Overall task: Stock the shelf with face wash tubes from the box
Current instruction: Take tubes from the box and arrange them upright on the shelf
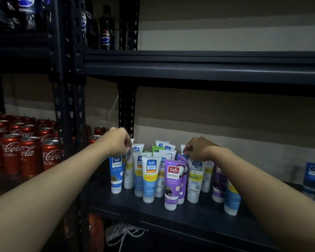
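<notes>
1. The face wash tubes (151,179) stand in a tight cluster on the dark shelf (198,220), caps down and crimped ends up, near its front edge.
2. Most are white with blue and yellow labels. A purple tube (172,182) stands at the very front, a blue tube (116,173) at the left end, and a green one (157,148) shows at the back.
3. The left hand (119,140) reaches down from above at the left end of the cluster. Its fingers are bunched together and pinch the crimped top of a white tube (129,171) just behind the blue tube.
4. The right hand (198,149) hangs over the right side of the cluster with its fingers curled down among the tube tops. Whether it grips one, and which, I cannot tell.
5. Both forearms are bare and stretch in from the lower corners.
6. On the neighbouring rack to the left, at about the same level, red cola cans (28,153) stand in rows.
7. Dark cola bottles (107,31) stand on the upper shelf (207,68).
8. At the far right of the tubes' shelf are blue packs (314,177), well apart from the cluster.
9. Under the shelf lie white cables (124,233).
</notes>
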